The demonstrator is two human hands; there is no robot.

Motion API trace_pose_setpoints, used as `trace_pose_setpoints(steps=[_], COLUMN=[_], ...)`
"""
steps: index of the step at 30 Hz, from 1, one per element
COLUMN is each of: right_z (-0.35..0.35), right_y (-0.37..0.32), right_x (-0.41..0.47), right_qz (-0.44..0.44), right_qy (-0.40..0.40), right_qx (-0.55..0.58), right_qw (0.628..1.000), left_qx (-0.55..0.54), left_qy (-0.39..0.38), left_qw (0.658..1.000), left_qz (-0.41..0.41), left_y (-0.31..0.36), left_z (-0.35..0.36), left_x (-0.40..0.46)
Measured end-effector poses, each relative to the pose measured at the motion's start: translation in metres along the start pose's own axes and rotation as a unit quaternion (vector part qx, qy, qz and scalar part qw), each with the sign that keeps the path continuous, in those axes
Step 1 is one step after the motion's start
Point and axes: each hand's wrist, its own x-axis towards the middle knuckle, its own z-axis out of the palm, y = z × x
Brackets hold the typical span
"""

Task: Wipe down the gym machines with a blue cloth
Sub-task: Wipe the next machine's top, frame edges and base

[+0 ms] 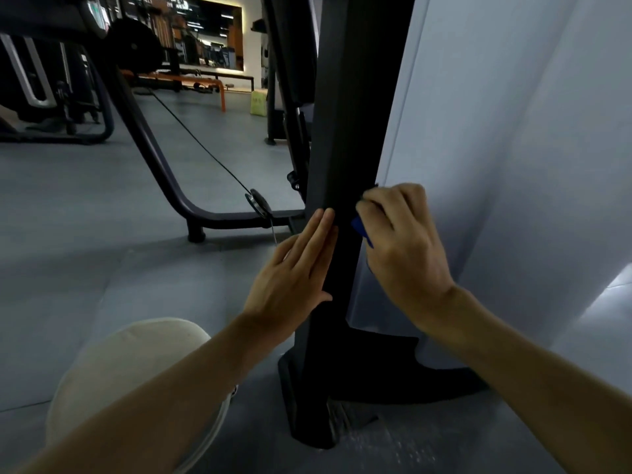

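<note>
At far left, dark exercise machines (51, 80) are cut off by the frame edge and too dim to make out in detail. A curved black frame bar (147, 145) sweeps down to a foot on the grey floor (85, 206), with a thin cable (201, 148) running to a small pulley (257, 205). Behind, an orange bench (205, 84) stands below a wall mirror (191, 29) edged with light. In the lower left foreground a knee in pale fabric (130, 371) fills the corner.

The left hand (294, 268) lies flat against the left face of a black upright post (345, 148), fingers straight and together. The post rises out of the top of the frame and widens into a black base (393, 374) on the floor.

The right hand (400, 241) is curled around a blue cloth (360, 229), pressing it to the post's right edge just above the level of the left hand's fingertips. Only 1 small bright-blue fold shows beneath the fingers; the rest of the cloth is hidden inside the grip.

At right, a pale grey wall (530, 131) stands close behind the post, brighter near the floor.
</note>
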Motion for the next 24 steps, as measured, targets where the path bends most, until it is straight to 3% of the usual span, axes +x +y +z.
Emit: trace_pose_setpoints(steps=[6, 13, 20, 24], right_z=[0.014, -0.002, 0.029, 0.053], right_y=[-0.024, -0.012, -0.044, -0.071], right_x=[-0.082, 0.002, -0.128, -0.176], right_qz=[-0.042, 0.031, -0.007, -0.01], right_qy=[-0.162, -0.047, -0.165, -0.174], right_qx=[0.048, 0.002, 0.029, 0.053], right_qw=[0.985, 0.998, 0.986, 0.983], left_qx=[-0.022, -0.053, -0.102, -0.122], left_qy=[-0.037, -0.047, -0.018, -0.038], left_qw=[0.999, 0.997, 0.994, 0.992], left_qz=[0.0, -0.015, -0.019, -0.007], left_y=[0.022, 0.028, 0.04, 0.046], left_z=[0.021, 0.027, 0.039, 0.062], left_x=[-0.042, -0.052, -0.065, -0.095])
